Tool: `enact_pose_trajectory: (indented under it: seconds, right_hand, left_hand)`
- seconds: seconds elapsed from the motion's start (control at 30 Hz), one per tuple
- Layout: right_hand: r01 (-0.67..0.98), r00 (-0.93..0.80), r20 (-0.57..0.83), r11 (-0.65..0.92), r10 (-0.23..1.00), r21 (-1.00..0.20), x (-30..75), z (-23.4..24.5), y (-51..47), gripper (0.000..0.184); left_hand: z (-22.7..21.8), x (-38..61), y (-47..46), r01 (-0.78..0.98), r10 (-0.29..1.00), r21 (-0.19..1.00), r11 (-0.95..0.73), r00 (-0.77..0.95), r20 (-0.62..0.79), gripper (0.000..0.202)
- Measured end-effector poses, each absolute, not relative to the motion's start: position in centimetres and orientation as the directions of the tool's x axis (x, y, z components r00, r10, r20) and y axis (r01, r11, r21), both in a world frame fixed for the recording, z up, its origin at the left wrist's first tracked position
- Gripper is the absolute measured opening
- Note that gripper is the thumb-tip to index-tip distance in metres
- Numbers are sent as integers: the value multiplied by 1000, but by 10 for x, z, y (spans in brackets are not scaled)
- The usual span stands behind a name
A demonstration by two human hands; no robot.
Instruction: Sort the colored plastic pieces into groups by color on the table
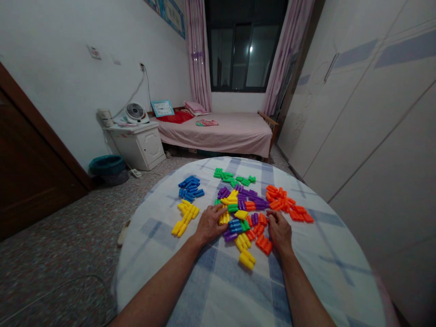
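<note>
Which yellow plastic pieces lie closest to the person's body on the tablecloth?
The yellow cluster at the heap's near end, between the left hand and right hand, on the checked tablecloth. All other yellow pieces lie farther forward.

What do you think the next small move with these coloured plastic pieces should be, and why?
I would probably slide the yellow pieces under the left hand over to the yellow group, since that hand appears to touch them already and that group lies just beyond it, apart from the mixed colours in the middle.
</note>
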State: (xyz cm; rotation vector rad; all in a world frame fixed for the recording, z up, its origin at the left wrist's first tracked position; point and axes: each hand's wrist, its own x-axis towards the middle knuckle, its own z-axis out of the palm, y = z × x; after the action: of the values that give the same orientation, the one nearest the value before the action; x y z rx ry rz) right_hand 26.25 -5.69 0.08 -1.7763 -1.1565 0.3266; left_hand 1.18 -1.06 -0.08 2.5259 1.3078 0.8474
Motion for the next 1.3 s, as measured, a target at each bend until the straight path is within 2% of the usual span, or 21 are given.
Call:
enact_pose_trajectory:
  seconds: [0.27, 0.5, 0.77, 0.87, 1.0, 1.13, 1.3]
  right_hand:
    - [569, 515, 274, -85, 812, -818, 263, 1, -56, 39]
    - [580, 519, 271, -101, 810, -809, 263, 1, -56, 38]
    - [581, 513, 276, -92, 813, -809, 263, 0, -56, 38]
    - [577, 516, 267, -100, 814, -811, 263, 1, -56, 38]
    - [573, 525, 254, -117, 812, -811, 263, 1, -56, 39]
    - [576, 523, 256, -116, 813, -809, 263, 0, -56, 39]
    - [587, 515, 273, -103, 813, -803, 263, 0, -56, 39]
  left_hand:
    - [8, 14, -16, 675, 790, 438, -594, 388, 474, 34]
    - [14, 18, -20, 732, 822, 412, -543, 363, 439, 41]
    - [12, 18, -23, 776, 814, 359, -519, 321, 483, 33]
    - [13, 12, -22, 753, 820, 388, -531, 340, 461, 28]
    - [13, 4, -18, 671, 818, 490, -557, 340, 464, 20]
    - [13, 2, -16, 723, 800, 460, -516, 214, 561, 24]
    - [7, 0, -14, 789, 852, 426, -443, 223, 473, 31]
